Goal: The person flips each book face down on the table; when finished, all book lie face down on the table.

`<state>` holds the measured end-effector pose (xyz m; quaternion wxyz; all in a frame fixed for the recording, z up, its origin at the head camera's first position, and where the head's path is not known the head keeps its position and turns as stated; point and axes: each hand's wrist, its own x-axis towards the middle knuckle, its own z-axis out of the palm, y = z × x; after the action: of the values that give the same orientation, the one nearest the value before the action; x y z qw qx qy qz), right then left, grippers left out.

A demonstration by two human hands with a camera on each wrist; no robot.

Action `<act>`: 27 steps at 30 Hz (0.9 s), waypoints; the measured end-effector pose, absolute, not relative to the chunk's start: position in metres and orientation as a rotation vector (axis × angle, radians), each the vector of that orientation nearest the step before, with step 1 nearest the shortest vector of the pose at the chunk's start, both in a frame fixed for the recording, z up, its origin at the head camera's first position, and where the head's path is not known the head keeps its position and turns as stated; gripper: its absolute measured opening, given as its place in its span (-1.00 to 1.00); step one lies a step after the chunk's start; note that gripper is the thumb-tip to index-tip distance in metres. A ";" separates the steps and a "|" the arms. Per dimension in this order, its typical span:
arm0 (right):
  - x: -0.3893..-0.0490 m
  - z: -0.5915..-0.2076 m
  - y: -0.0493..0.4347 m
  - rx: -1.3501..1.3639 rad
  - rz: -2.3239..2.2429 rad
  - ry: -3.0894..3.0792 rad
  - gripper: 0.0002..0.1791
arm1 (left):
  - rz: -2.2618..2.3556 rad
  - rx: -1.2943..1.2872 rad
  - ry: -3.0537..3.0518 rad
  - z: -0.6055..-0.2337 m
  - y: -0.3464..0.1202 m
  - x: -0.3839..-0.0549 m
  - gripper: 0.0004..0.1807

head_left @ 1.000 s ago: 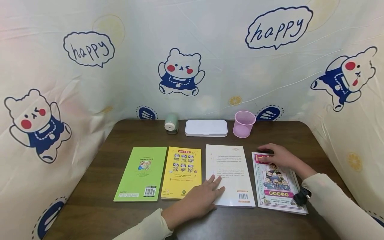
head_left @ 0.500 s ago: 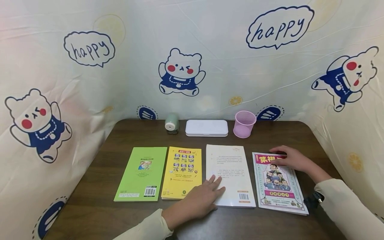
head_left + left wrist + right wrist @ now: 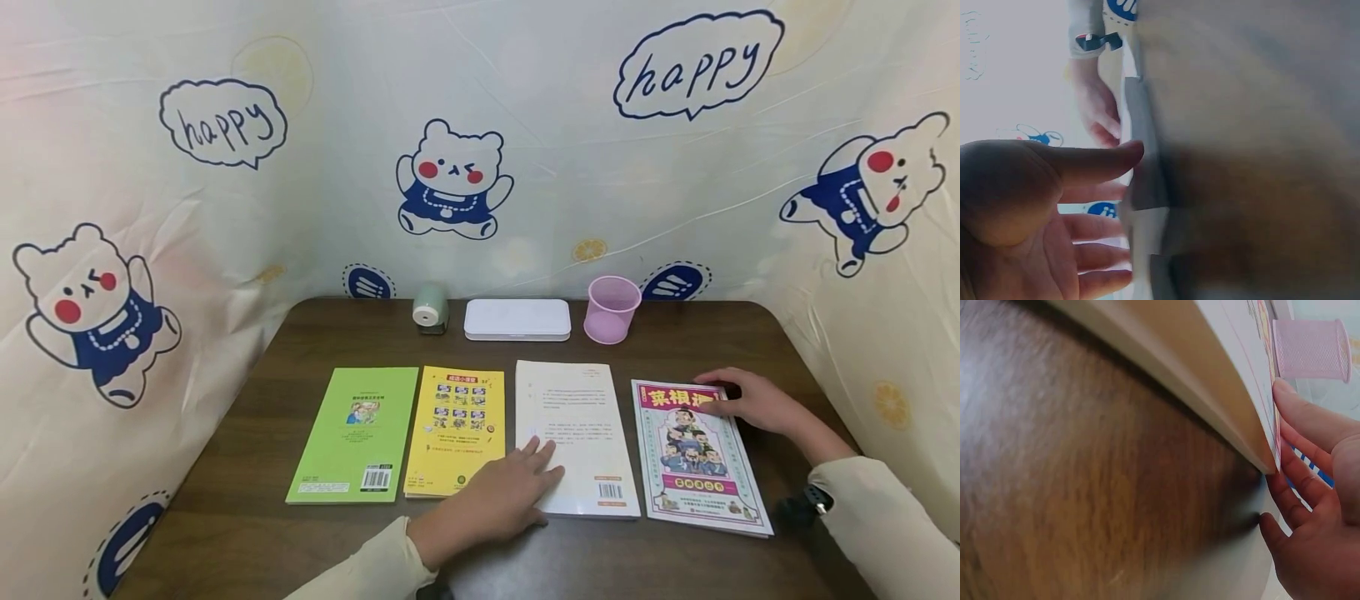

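Note:
In the head view my left hand (image 3: 506,493) lies with spread fingers on the lower left part of a white book (image 3: 576,417), its thumb by the front edge. In the left wrist view the left thumb (image 3: 1100,164) stretches over the book's side. My right hand (image 3: 761,408) is at the upper right corner of a book with a pink title band and cartoon figures (image 3: 693,458). Seen from the right wrist, that thumb (image 3: 1310,415) touches the cover, and the loosely bent fingers lie along the book's edge. Both books lie flat on the table.
Left of the white book lie a yellow book (image 3: 459,433) and a green book (image 3: 356,437). Along the back of the brown table (image 3: 232,450) stand a green pencil sharpener (image 3: 430,307), a white flat case (image 3: 517,319) and a pink mesh pen cup (image 3: 611,312).
My right hand has slid right along the top of the cartoon-covered book to its corner, uncovering more of the title. The left hand has stayed on the white book.

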<state>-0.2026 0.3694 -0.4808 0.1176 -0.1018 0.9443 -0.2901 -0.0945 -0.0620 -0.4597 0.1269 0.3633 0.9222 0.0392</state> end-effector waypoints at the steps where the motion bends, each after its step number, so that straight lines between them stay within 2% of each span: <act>1: -0.203 -0.481 0.371 -0.291 -0.848 2.763 -0.34 | 0.113 1.049 2.676 -0.458 -0.061 -0.096 -0.30; 11: -0.205 -0.487 0.381 -0.291 -0.855 2.768 -0.40 | 0.088 0.995 2.632 -0.437 -0.047 -0.114 -0.36; 20: -0.205 -0.489 0.382 -0.248 -0.918 2.741 -0.41 | 0.274 1.015 2.541 -0.434 -0.020 -0.122 -0.14; 27: -0.204 -0.490 0.381 -0.236 -0.935 2.722 -0.43 | 0.233 1.132 2.519 -0.440 0.019 -0.120 0.03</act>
<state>-0.2040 0.3809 -0.4898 0.1265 -0.0811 0.9351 -0.3210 -0.1204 0.0191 -0.4397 0.1839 0.4013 0.8935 0.0825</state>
